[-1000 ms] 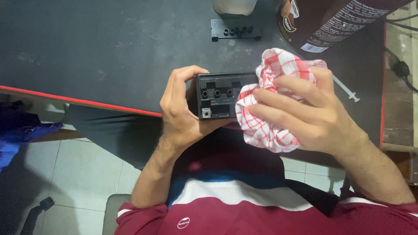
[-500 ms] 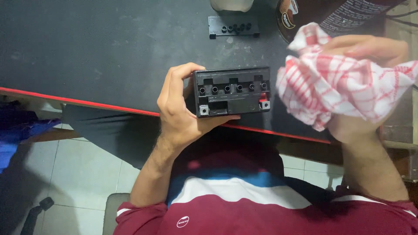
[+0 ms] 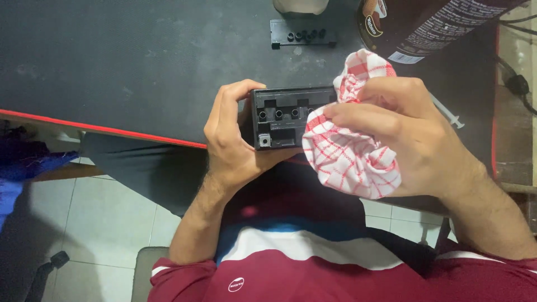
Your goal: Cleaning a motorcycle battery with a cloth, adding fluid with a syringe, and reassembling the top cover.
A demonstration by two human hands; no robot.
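Two hands are at work over the near edge of a dark desk (image 3: 112, 67), which carries a red trim line along that edge.

Far left: tiled floor (image 3: 106, 207) below the desk, with a blue cloth-like item (image 3: 28, 165) at the frame edge, too blurred to identify.

Left of centre: the left hand (image 3: 232, 142) is closed around the left end of a black box (image 3: 285, 114), thumb over the top edge, fingers curled underneath. The box is held at the desk edge, roughly level, its face towards the camera. That face shows a row of round holes and a small square fitting at the lower left corner.

Centre right: the right hand (image 3: 403, 137) is bunched around a red-and-white checked cloth (image 3: 349, 154), fingers curled over it, pressing it against the right part of the box. The cloth hides that end of the box.

Further back on the desk: a flat black strip (image 3: 302, 34) with a row of small caps lies apart from the box. A pale object (image 3: 299, 5) sits at the top edge, mostly cut off. A dark can (image 3: 430, 22) lies tilted at upper right. A syringe (image 3: 447, 114) lies on the desk just beyond the right hand.

Bottom: the person's maroon shirt (image 3: 335, 277) with a white band.
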